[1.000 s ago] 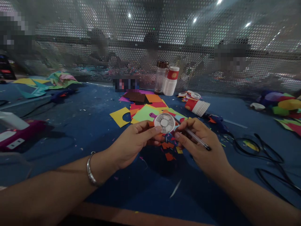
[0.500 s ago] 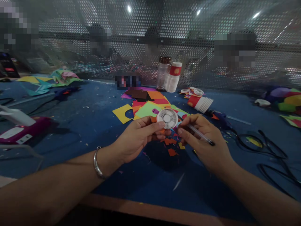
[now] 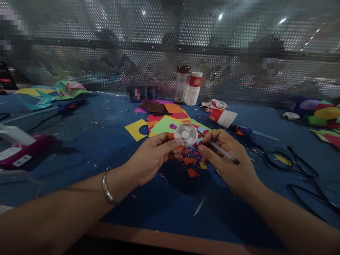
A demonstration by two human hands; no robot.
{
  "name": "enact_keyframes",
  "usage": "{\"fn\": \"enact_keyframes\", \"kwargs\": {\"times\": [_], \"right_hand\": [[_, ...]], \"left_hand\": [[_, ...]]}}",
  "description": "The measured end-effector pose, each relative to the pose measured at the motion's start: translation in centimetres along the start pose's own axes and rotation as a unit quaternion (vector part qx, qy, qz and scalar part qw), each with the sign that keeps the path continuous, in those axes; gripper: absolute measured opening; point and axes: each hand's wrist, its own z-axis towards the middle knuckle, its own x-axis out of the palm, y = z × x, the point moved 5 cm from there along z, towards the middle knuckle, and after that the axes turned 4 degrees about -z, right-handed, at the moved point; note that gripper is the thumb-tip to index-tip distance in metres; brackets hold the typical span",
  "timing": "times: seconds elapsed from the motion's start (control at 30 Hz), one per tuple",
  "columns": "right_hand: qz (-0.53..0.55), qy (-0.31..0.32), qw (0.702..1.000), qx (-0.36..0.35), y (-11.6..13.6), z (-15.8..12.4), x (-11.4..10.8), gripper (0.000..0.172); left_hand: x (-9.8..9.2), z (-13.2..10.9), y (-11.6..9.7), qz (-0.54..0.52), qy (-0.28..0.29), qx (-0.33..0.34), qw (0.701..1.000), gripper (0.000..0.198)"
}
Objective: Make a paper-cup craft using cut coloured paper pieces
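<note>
Between the thumb and fingers of my left hand (image 3: 156, 156) is a round white paper disc (image 3: 185, 135), held up above the table. Dark lines fan out on it around a plain pale centre. My right hand (image 3: 225, 156) is closed on a clear pen (image 3: 222, 151) with a black end pointing down to the right. The pen's writing tip sits near the disc's right edge, partly hidden by my fingers; I cannot tell if it touches. Orange paper scraps (image 3: 191, 172) lie below the hands, and coloured paper sheets (image 3: 166, 124) lie behind them.
A clear bottle (image 3: 181, 86) and a stack of paper cups (image 3: 192, 92) stand at the back. Another cup stack (image 3: 223, 117) lies on its side. To the right are a glue gun (image 3: 245, 134) and black cable (image 3: 300, 170). A purple power strip (image 3: 26, 150) sits left.
The whole view has shifted slightly, so things appear a little further left. Both hands keep their hold on the disc and the pen, in nearly the same pose.
</note>
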Motion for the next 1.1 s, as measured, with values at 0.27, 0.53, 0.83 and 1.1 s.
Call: {"fn": "enact_keyframes", "kwargs": {"times": [0.27,0.53,0.83,1.1], "right_hand": [[-0.031,-0.012,0.999,-0.017,-0.1,-0.1,-0.2,0.019],[-0.131,-0.109,0.98,-0.1,1.1,-0.7,-1.2,0.015],[-0.108,-0.067,0.988,-0.084,0.1,-0.2,-0.7,0.013],[-0.093,-0.061,0.992,-0.056,0.4,0.5,-0.4,0.011]], "left_hand": [[0.1,0.0,-0.2,0.009,-0.008,0.003,1.0,0.022],[0.0,-0.1,0.1,0.074,-0.009,0.009,0.997,0.023],[0.1,-0.1,0.7,0.197,0.029,0.028,0.98,0.029],[0.7,-0.6,-0.6,0.334,0.004,0.131,0.933,0.025]]}}
